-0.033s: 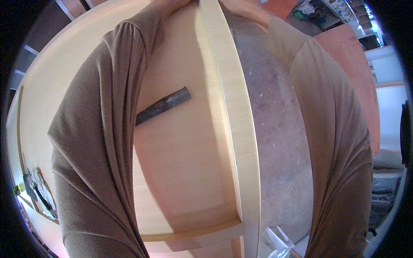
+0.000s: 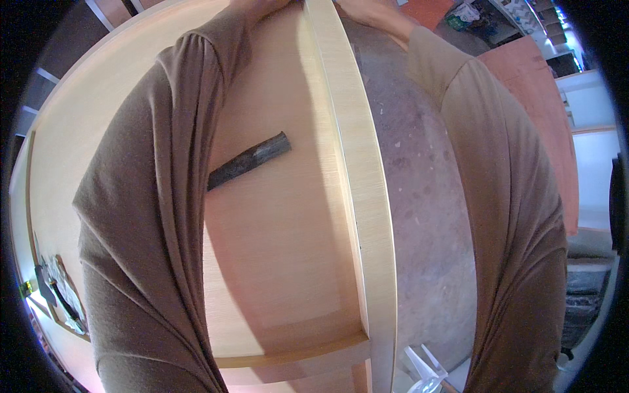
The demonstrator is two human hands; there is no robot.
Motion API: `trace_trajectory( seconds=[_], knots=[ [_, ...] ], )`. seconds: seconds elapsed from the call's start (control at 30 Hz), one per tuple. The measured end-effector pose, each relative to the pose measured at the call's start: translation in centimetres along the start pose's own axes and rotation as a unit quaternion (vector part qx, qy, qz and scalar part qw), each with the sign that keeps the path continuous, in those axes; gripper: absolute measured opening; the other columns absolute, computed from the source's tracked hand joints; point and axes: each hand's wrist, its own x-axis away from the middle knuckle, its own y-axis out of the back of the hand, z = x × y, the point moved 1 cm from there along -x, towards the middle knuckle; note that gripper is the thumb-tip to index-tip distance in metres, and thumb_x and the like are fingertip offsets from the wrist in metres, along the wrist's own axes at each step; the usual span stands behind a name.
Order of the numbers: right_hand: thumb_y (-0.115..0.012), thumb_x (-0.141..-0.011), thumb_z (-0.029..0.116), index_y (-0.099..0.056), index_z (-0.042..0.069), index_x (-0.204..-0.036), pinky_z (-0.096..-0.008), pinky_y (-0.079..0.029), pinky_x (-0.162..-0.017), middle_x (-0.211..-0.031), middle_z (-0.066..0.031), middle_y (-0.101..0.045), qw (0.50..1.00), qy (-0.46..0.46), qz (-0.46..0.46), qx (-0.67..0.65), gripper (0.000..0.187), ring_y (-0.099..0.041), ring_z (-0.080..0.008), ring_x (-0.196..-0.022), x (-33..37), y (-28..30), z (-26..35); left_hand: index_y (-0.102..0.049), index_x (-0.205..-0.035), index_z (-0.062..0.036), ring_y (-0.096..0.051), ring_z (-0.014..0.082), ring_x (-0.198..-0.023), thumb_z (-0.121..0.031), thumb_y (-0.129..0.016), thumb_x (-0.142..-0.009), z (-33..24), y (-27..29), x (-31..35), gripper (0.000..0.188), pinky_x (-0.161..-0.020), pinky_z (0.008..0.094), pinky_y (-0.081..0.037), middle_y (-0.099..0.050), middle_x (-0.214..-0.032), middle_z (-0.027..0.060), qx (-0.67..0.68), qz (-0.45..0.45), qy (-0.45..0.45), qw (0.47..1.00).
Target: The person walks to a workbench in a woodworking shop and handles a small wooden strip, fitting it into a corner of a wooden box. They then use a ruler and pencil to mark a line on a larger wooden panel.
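Observation:
A large pale wooden panel (image 2: 282, 262) with raised edge strips lies beneath my arms, like a shallow framed box. Its long edge strip (image 2: 363, 170) runs from the top of the view down to the bottom. At the far end of that strip, my left hand (image 2: 262, 8) is on its left side and my right hand (image 2: 370, 12) on its right. Both are cut off by the top border, so their fingers and anything in them are hidden. A dark, flat strip (image 2: 252, 160) rests on the panel, its left end covered by my left sleeve.
Grey stained floor (image 2: 426, 177) shows right of the panel. A white forked object (image 2: 426, 370) is at the bottom. Some dark-handled tools (image 2: 62, 295) lie at the far left. Reddish sheets (image 2: 524, 98) and shelving (image 2: 593, 157) stand at the right.

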Motion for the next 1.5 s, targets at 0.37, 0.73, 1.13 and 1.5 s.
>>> trace_trajectory(
  seconds=[0.37,0.73,1.13,1.5],
  knots=[
    [-0.048,-0.109,0.051,-0.079,-0.006,-0.093,-0.061,-0.056,-0.091,-0.097,-0.0374,-0.074,0.999,0.043,-0.001,-0.002,0.066,-0.074,-0.0536,-0.097,-0.4,0.5,-2.1,-0.083,-0.12,-0.021,-0.062,0.0382,-0.134,-0.066,-0.063,-0.099,-2.4,2.0,-0.3,0.054,-0.109,0.0824,-0.034,-0.076,-0.133,0.0081,0.013,0.009,0.06,0.998],
    [-0.05,-0.108,0.05,-0.079,-0.005,-0.09,-0.0613,-0.055,-0.086,-0.092,-0.0344,-0.073,0.998,0.048,0.025,-0.009,0.064,-0.074,-0.0532,-0.091,0.6,1.1,-2.4,-0.083,-0.119,-0.0215,-0.059,0.0345,-0.139,-0.064,-0.063,-0.1,-3.3,2.3,0.3,0.051,-0.114,0.0876,-0.024,-0.075,-0.134,0.0046,0.016,0.009,0.023,1.0],
    [-0.05,-0.108,0.049,-0.078,-0.006,-0.089,-0.0609,-0.056,-0.087,-0.092,-0.0343,-0.074,0.994,0.104,0.011,0.038,0.065,-0.074,-0.0524,-0.091,0.1,1.5,-2.2,-0.081,-0.119,-0.0215,-0.058,0.0361,-0.139,-0.059,-0.062,-0.101,-2.4,0.9,0.7,0.045,-0.115,0.0889,-0.021,-0.074,-0.132,0.0097,-0.031,-0.152,-0.095,0.983],
    [-0.049,-0.108,0.049,-0.079,-0.006,-0.089,-0.0605,-0.057,-0.086,-0.089,-0.034,-0.074,0.997,0.079,0.003,-0.013,0.066,-0.075,-0.0512,-0.09,-0.5,1.4,-0.7,-0.081,-0.099,-0.0052,-0.071,0.0451,-0.102,-0.033,-0.069,-0.099,-1.7,1.4,-0.5,0.031,-0.09,0.0545,-0.056,-0.075,-0.102,0.0224,0.093,-0.089,-0.081,0.988]
  ],
)
